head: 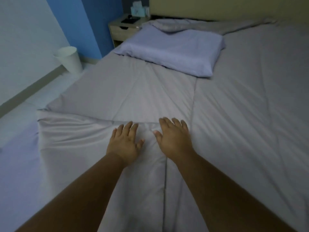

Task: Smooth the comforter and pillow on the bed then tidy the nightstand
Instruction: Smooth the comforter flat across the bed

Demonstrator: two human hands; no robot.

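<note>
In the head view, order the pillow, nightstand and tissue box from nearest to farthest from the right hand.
1. Pillow, up the bed, ahead of the right hand.
2. Nightstand, left of the bed's head.
3. Tissue box, at the nightstand's back edge.

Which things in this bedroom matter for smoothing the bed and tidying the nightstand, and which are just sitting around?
For the job:
comforter, under the left hand and right hand, both flat on it
pillow
nightstand
teal box and dark items on it

Just there:
white bin on the floor
headboard
blue wall
</note>
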